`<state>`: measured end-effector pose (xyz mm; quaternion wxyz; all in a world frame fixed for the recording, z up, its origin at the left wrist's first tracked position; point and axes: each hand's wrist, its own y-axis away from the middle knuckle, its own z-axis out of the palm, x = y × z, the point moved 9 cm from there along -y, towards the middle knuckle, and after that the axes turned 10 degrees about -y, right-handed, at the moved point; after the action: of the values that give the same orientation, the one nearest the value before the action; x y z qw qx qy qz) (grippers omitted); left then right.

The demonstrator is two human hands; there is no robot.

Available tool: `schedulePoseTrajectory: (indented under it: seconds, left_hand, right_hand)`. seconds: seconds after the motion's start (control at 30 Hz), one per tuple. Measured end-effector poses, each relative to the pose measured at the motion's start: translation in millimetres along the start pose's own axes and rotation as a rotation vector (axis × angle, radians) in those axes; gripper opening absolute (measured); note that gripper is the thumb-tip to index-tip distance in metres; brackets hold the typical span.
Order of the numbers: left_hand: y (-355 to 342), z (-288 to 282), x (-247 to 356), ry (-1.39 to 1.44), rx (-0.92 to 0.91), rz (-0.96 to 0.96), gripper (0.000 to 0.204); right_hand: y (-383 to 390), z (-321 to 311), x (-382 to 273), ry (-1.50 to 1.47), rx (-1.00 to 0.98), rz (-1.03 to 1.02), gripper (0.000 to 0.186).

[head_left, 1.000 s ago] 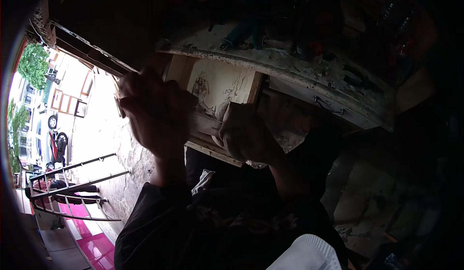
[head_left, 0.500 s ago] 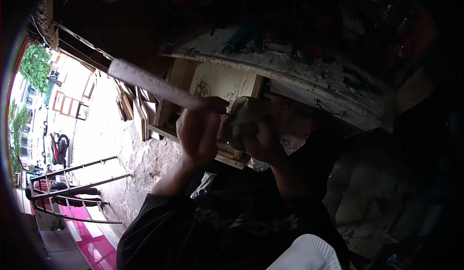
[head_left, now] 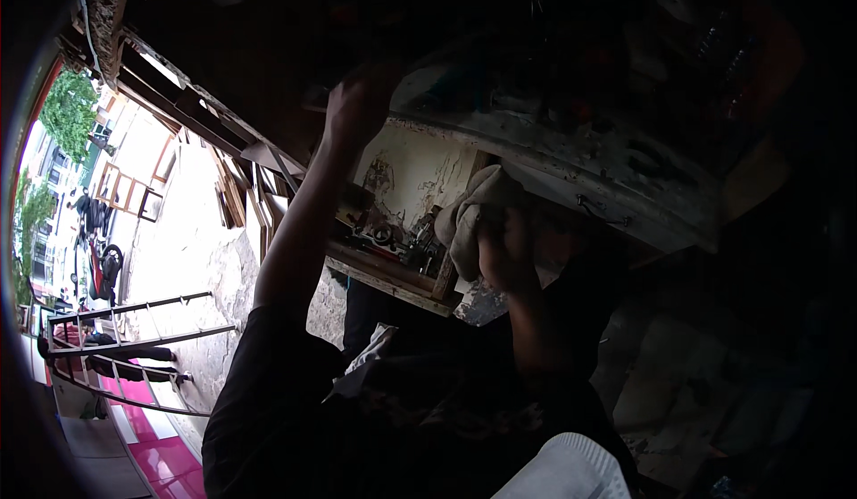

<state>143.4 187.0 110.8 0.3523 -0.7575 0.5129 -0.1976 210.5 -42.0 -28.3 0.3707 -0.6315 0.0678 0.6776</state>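
My left hand [head_left: 359,102] reaches up over the dim, paint-flecked workbench [head_left: 553,142]; its fingers are closed, and what they hold is lost in shadow. My right hand [head_left: 502,253] grips a crumpled grey cloth [head_left: 469,218] beside the right side of an open wooden drawer [head_left: 339,258]. Small metal hardware [head_left: 393,240] lies inside the drawer. A closed drawer with a metal handle [head_left: 616,213] is to the right. Tools on the benchtop are too dark to tell apart.
Outside at left, a person in red [head_left: 67,334] is behind a metal ladder [head_left: 143,338] on pale paving, near a motorbike [head_left: 107,271], wooden frames [head_left: 125,187] and leaning boards [head_left: 232,187]. Pink tiles [head_left: 170,463] lie at lower left.
My left hand has risen away from my right, and the long flat bar it held is hard to make out. My right hand and cloth shifted slightly right, uncovering the drawer's contents.
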Motion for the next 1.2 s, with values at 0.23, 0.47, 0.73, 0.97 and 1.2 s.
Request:
schedulePoseTrajectory:
  seconds: [0.23, 0.47, 0.73, 0.97, 1.2]
  left_hand:
    - [8, 90, -46, -0.093, -0.215, -0.144, 0.028]
    - [-7, 82, -44, 0.007, -0.063, -0.069, 0.024]
    - [92, -23, -62, 0.096, -0.095, -0.459, 0.019]
    - [224, -13, -79, -0.057, -0.554, -0.346, 0.012]
    - [241, 19, -88, -0.057, -0.422, -0.446, 0.047]
  right_hand:
    - [7, 6, -13, 0.078, 0.031, -0.122, 0.019]
    - [4, 18, -7, -0.075, -0.061, 0.027, 0.017]
    - [0, 10, -9, 0.469, -0.113, -0.366, 0.019]
    - [-20, -14, 30, 0.009, -0.041, -0.048, 0.037]
    - [-14, 29, 52, -1.14, -0.414, 0.4, 0.058]
